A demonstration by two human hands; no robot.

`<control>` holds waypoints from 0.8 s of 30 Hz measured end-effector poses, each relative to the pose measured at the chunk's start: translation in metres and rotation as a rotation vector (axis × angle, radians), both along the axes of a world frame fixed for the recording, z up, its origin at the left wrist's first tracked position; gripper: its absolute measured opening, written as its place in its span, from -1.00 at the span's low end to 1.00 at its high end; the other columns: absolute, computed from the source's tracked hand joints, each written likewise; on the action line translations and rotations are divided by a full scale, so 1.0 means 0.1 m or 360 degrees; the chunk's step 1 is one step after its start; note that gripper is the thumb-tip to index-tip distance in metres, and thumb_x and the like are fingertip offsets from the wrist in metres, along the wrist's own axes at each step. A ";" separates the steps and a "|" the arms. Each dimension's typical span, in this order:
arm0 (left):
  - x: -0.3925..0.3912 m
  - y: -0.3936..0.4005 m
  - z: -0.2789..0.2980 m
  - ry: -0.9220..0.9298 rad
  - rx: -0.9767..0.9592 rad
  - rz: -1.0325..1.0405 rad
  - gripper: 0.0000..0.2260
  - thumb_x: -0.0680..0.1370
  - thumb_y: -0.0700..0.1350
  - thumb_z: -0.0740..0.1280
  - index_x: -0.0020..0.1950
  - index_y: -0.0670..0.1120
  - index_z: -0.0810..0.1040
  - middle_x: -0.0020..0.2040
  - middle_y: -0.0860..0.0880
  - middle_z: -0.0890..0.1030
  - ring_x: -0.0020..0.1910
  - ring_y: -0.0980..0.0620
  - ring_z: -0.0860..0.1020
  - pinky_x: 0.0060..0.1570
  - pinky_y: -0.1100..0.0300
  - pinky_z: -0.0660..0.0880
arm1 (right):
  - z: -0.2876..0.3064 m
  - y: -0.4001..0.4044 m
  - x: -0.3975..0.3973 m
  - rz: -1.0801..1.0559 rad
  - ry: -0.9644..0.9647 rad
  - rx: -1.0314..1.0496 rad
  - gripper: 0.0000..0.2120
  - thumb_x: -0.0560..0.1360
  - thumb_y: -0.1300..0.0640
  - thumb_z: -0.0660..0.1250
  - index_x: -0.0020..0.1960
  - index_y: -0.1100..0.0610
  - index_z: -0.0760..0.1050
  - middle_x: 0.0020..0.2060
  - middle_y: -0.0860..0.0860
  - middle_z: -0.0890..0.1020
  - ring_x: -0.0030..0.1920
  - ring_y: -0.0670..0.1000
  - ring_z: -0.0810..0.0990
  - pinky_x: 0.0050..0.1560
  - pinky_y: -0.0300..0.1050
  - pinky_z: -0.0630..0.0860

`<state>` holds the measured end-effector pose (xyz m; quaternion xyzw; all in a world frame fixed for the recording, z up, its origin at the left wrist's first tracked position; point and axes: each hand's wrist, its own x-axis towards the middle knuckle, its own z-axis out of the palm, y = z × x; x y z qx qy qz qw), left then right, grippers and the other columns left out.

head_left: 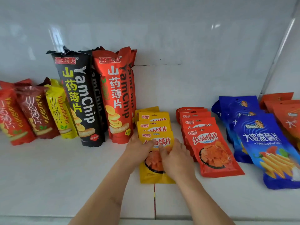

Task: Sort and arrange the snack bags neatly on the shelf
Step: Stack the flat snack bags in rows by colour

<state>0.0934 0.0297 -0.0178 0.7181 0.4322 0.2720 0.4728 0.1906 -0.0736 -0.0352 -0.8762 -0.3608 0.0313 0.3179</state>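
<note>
On the white shelf [56, 168] both hands meet over the front yellow bag [156, 174], which lies flat near the shelf's front edge at about 6 o'clock of the scene's middle. The left hand [138, 147] takes the bag's left edge, its thumb laid across the printed face; its grip is curled round that edge. The right hand [176, 157] covers the bag's right half, thumb on the picture of the snack and fingers bent over the right edge, so this grip too holds the bag.

Behind it, toward 12 o'clock, three more yellow bags [154, 118] overlap in a row, making four visible in all.

At 3 o'clock lies a row of red flat bags [211, 151], about five counted by their tops, the front one fully shown. Farther toward 3 o'clock are the blue bags [266, 146], three showing, and at the right edge the orange bags [285, 114], at least three, partly cut off.

At 10 o'clock stand the tall yam chip bags: two black ones [78, 98] and three red ones [113, 98], leaning against the back wall [178, 38]. At 9 o'clock lean shorter bags: a red one [11, 117], a dark red one [34, 111] and a yellow one [59, 109], each with more packs partly hidden behind it.
</note>
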 end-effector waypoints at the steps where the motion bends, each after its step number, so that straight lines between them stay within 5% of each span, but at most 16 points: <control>1: 0.05 0.10 -0.06 0.0003 0.0023 0.0008 -0.41 0.35 0.23 0.44 0.35 0.18 0.44 0.26 0.10 0.60 0.27 0.00 0.55 0.31 -0.07 0.48 | 0.01 0.01 0.01 -0.0006 0.0005 -0.0021 -0.34 0.57 -0.30 0.07 0.51 0.09 0.17 0.40 0.08 0.39 0.36 0.16 0.38 0.29 0.06 0.37; 6: 0.27 0.46 -0.25 -0.0135 -0.0079 0.0065 -0.28 0.22 0.33 0.44 0.31 0.06 0.45 0.23 0.03 0.62 0.21 -0.05 0.60 0.24 -0.13 0.54 | 0.06 0.14 0.05 0.0018 0.0050 -0.0079 -0.32 0.58 -0.30 0.07 0.53 0.11 0.16 0.45 0.09 0.34 0.41 0.17 0.32 0.35 0.06 0.31; 13: 0.32 0.44 0.08 -0.0391 -0.0399 0.0058 -0.51 0.56 0.04 0.44 0.40 -0.06 0.37 0.16 -0.03 0.65 0.01 -0.04 0.69 -0.05 0.02 0.66 | 0.16 0.25 0.24 0.0110 0.0402 -0.0007 -0.24 0.50 -0.43 0.03 0.50 0.06 0.24 0.43 0.09 0.36 0.41 0.17 0.35 0.37 0.15 0.34; 18: 0.41 0.57 0.08 -0.0484 -0.0413 -0.0014 -0.64 0.58 0.05 0.40 0.33 -0.01 0.48 0.08 -0.01 0.71 -0.13 0.01 0.74 -0.28 0.13 0.65 | 0.08 0.13 0.14 0.0018 0.0174 -0.0125 -0.28 0.55 -0.37 0.04 0.54 0.06 0.13 0.46 0.04 0.34 0.44 0.13 0.32 0.38 0.09 0.31; 24: 0.50 0.59 0.13 -0.0518 -0.0423 -0.0078 -0.94 0.62 0.04 0.36 0.06 0.11 0.53 -0.01 0.03 0.70 -0.16 0.01 0.73 -0.19 0.10 0.66 | 0.01 0.19 0.16 0.0027 0.0001 -0.0070 -0.37 0.61 -0.25 0.00 0.56 0.06 0.07 0.47 -0.01 0.34 0.43 0.07 0.32 0.38 0.03 0.32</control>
